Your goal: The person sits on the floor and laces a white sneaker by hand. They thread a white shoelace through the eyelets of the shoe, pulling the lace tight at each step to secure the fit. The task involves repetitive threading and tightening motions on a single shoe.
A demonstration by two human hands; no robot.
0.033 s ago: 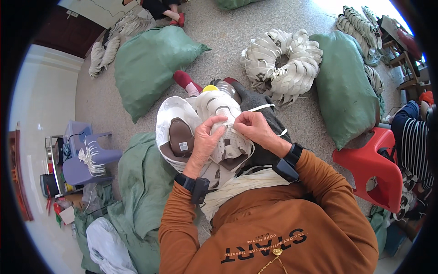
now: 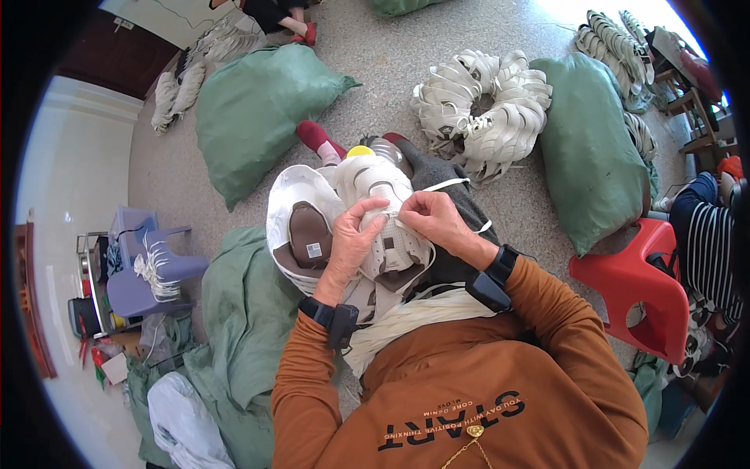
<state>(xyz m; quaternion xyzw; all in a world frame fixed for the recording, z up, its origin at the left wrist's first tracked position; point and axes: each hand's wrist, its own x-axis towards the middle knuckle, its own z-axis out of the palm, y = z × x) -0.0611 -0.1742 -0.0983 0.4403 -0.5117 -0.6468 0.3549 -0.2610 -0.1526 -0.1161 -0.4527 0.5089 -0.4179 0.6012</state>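
A white shoe upper [image 2: 373, 178] with a brown lining rests on my lap, its toe pointing away from me. My left hand [image 2: 358, 238] grips the left side of its lacing area, thumb and forefinger close together. Across from it, my right hand [image 2: 439, 223] is closed in a pinch at the eyelets, apparently on a white shoelace [image 2: 447, 184], though the fingers hide most of that spot. Loose lace loops out to the right of the upper. Beside my left hand lies another white shoe piece [image 2: 291, 184] with a brown insole. A bundle of pale laces [image 2: 406, 322] lies across my lap.
Ahead stands a ring of stacked white uppers [image 2: 500, 129] between green sacks [image 2: 266, 109] [image 2: 586, 148]. A red chair [image 2: 644, 289] is at right, near a person in stripes. At left are a purple stool [image 2: 160, 273] with laces and green cloth [image 2: 246, 313].
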